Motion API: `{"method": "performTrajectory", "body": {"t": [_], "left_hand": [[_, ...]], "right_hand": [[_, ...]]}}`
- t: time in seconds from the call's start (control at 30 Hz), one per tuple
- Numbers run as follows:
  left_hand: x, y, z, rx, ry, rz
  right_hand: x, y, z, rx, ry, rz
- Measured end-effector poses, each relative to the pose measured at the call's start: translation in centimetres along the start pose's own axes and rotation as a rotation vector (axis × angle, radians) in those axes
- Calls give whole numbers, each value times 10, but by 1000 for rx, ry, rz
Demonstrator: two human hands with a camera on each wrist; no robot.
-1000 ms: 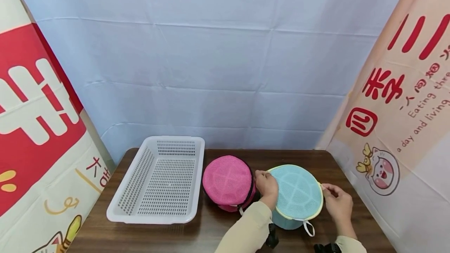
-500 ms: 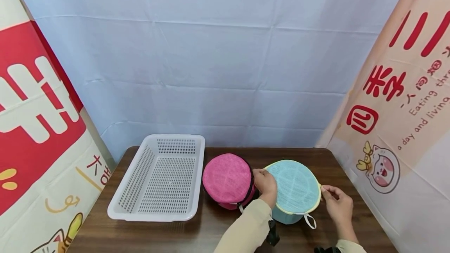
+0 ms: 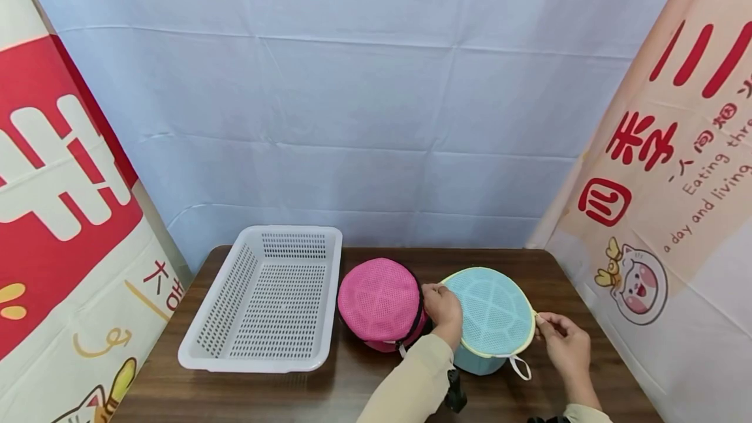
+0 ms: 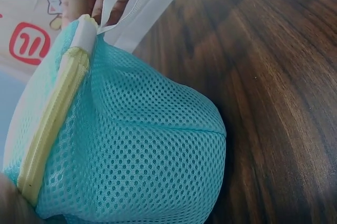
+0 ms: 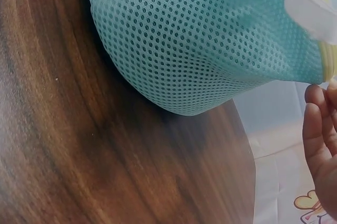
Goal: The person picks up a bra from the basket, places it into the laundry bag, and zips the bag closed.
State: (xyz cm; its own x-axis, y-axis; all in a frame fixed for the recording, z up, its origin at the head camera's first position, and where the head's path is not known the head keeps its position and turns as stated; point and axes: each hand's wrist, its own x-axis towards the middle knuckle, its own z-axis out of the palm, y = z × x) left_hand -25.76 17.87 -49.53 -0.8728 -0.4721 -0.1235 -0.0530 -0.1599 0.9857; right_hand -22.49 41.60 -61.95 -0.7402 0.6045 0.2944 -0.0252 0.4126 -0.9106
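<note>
A round light-blue mesh laundry bag (image 3: 492, 309) with a yellow zipper rim stands on the table. My left hand (image 3: 444, 307) pinches its rim at the left, close beside the pink bag. At the opposite side my right hand (image 3: 567, 346) pinches the rim between thumb and finger. A white loop (image 3: 520, 367) hangs from the front of the rim. In the left wrist view the yellow zipper (image 4: 52, 126) runs along the top edge and looks closed where it shows. The right wrist view has the bag's mesh side (image 5: 184, 45) and my right fingertips at the rim.
A round pink mesh laundry bag (image 3: 378, 299) with a black zipper sits just left of my left hand. Further left is a white perforated plastic basket (image 3: 190, 344). Both stand on the dark wooden table (image 3: 235, 400), with a pale blue cloth (image 3: 352, 96) hanging behind.
The light-blue bag's rim has shifted slightly back and to the left, with both hands still at it. The pink bag and the basket stay in place.
</note>
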Motion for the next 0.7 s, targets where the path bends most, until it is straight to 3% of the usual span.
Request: {"method": "performTrajectory", "body": {"t": [0.3,0.53,0.63,0.7], "left_hand": [[-11,-4,-3,107,-34,48],[-12,-7,-8,135,-84,78],[-13,-5,-9,168,-103,171],[-14,-3,-10,208,-129,275]], "right_hand": [[5,5,-2,-73,33,25],[9,5,0,-54,14,38],[9,5,3,-48,13,37],[10,5,4,-32,10,40]]}}
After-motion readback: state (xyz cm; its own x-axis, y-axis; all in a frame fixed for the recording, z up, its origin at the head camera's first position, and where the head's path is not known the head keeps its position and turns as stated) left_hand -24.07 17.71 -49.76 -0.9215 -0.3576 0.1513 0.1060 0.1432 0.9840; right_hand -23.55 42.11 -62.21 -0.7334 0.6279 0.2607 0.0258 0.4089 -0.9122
